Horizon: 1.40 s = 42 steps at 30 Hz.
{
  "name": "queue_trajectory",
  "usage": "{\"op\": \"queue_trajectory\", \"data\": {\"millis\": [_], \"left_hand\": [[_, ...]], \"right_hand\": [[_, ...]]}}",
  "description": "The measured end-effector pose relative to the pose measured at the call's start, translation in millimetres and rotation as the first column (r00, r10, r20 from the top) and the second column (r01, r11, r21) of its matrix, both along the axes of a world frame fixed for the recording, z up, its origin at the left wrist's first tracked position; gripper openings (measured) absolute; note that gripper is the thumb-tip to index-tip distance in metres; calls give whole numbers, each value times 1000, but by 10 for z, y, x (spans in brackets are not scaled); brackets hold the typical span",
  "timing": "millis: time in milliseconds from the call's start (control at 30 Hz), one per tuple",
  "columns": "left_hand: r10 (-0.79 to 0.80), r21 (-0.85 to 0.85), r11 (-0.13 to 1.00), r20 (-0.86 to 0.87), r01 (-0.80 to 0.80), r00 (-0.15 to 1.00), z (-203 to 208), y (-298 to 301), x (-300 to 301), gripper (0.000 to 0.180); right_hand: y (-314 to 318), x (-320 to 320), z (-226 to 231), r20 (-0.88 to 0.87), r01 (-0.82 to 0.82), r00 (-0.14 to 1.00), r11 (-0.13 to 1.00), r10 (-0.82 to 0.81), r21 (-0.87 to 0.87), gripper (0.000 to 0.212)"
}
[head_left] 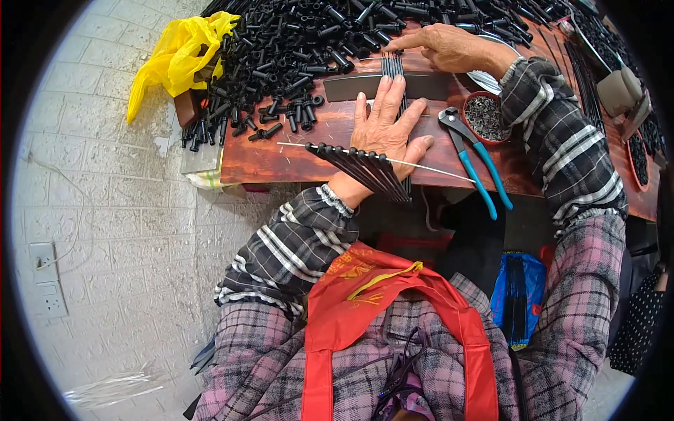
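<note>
**Flat on the rods, reaching for the pile**

Broadly, a reddish-brown wooden table (pixel 281 151) carries a big heap of short black plastic tube pieces (pixel 295 42) at its far side. Nearer, a row of thin black metal rods (pixel 365 168) lies side by side, long axis running roughly away from the person, capped ends fanned toward the near-left. The left hand (pixel 386 126) presses on them, fingers flat and spread, gripping nothing. The right hand (pixel 449 45) rests at the heap's edge, fingers loosely extended. Teal-handled pincers (pixel 474 158) lie just right of the rods.
</note>
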<state>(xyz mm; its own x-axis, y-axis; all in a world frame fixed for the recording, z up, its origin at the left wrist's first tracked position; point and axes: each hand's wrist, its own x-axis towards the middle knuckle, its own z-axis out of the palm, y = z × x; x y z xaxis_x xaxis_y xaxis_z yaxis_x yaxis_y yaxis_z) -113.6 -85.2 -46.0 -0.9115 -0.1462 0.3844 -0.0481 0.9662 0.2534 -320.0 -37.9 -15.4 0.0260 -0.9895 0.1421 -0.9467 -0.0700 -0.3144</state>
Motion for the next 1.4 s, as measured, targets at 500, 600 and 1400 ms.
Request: {"op": "queue_trajectory", "data": {"millis": [500, 600, 1400], "left_hand": [[-25, 20, 999, -5, 25, 1000, 39, -13, 22, 51], [-16, 17, 1000, 2, 16, 1000, 40, -15, 27, 53], [-1, 3, 1000, 17, 1, 1000, 25, -11, 18, 55]], "right_hand": [[-3, -46, 57, 51, -11, 999, 1000, 10, 14, 45], [-3, -48, 47, 52, -17, 999, 1000, 16, 16, 45], [66, 41, 191, 147, 34, 987, 987, -58, 160, 54]]}}
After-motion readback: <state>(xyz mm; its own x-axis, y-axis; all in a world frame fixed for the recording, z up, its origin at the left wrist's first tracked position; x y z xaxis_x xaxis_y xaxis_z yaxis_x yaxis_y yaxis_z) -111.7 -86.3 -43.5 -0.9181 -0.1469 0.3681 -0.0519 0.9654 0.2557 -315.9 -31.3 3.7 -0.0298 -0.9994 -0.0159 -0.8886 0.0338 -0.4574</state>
